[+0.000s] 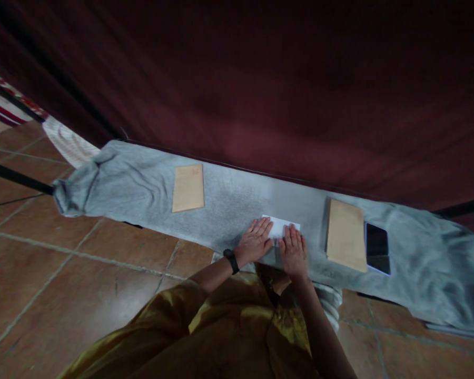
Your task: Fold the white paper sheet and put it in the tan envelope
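A small white sheet of paper (278, 225) lies on the grey cloth (237, 195) in front of me. My left hand (256, 240) rests flat on its left part, fingers stretched out. On its right part lies my right hand (293, 251), also flat with straight fingers. The lower part of the paper is hidden under both hands. Left of them sits a single brown envelope (188, 188). Right of them is a thicker stack of brown envelopes (345, 235), its side edge showing.
A dark-screened phone (377, 247) lies against the stack's right side. The cloth is rumpled at both ends. Behind it rises a dark red curtain (260, 131). Black metal bars (19, 176) stand at the left, over the brown tiled floor (102, 284).
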A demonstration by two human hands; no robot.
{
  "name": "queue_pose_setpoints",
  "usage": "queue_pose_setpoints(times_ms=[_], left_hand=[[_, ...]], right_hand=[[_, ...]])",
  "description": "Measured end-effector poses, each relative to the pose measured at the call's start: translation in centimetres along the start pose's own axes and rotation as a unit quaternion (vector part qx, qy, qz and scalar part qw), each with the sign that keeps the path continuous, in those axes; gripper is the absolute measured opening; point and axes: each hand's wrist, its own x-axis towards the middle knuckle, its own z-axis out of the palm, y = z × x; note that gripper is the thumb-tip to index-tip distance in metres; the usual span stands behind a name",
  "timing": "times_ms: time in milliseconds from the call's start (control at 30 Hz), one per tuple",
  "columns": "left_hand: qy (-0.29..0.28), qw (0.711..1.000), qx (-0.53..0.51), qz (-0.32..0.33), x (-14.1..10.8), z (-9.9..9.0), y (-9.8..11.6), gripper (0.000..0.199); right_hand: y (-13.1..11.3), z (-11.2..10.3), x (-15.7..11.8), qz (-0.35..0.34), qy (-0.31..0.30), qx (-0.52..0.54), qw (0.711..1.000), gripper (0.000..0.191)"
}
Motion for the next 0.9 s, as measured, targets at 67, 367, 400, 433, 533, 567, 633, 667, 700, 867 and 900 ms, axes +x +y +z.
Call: queue_pose_setpoints(times_ms=[67,367,400,433,533,567,633,667,700,867,900], left_hand=[[-0.001,0.999,0.011,-0.037,-0.9,-0.7,-2.2,0.058],[0.109,0.889,0.107,-0.432,-6.6,-8.7,-18.0,0.059],[0.06,0.908,0.088,-0.406,-7.4,-9.1,-18.9,0.051],[0.025,0.927,0.079,-0.365,-8.2,-9.5,-19.4,0.043],[-0.005,0.951,0.106,-0.291,-9.8,-9.9,-19.7,0.03],[-0.01,0.954,0.115,-0.276,-10.1,-10.1,-19.6,0.031],[-0.023,0.959,0.121,-0.255,-10.2,-10.7,-19.5,0.037],[-0.028,0.961,0.122,-0.248,-10.0,-11.1,-19.4,0.039],[-0.032,0.962,0.124,-0.242,-9.8,-11.6,-19.3,0.041],[-0.035,0.961,0.147,-0.232,-7.7,-13.2,-14.9,0.033],[-0.038,0.962,0.142,-0.229,-7.2,-13.2,-13.0,0.031]], right_hand=[[0.3,0.4,-0.2,0.006,0.008,-0.014,1.0,0.056],[0.3,1.2,-0.4,0.026,0.029,-0.012,0.999,0.056],[0.2,1.2,-0.4,0.027,0.029,-0.011,0.999,0.056],[0.1,1.2,-0.4,0.027,0.028,-0.009,0.999,0.057],[0.0,1.2,-0.3,0.029,0.028,0.004,0.999,0.057],[0.0,1.1,-0.4,0.031,0.028,0.011,0.999,0.056],[0.0,0.9,-0.4,0.035,0.031,0.031,0.998,0.056],[0.0,0.8,-0.4,0.038,0.034,0.047,0.998,0.055],[0.0,0.6,-0.3,0.041,0.038,0.067,0.996,0.054],[-2.3,-1.3,0.8,0.092,0.038,0.276,0.956,0.056],[-3.5,-1.8,1.3,0.117,0.023,0.34,0.933,0.058]])
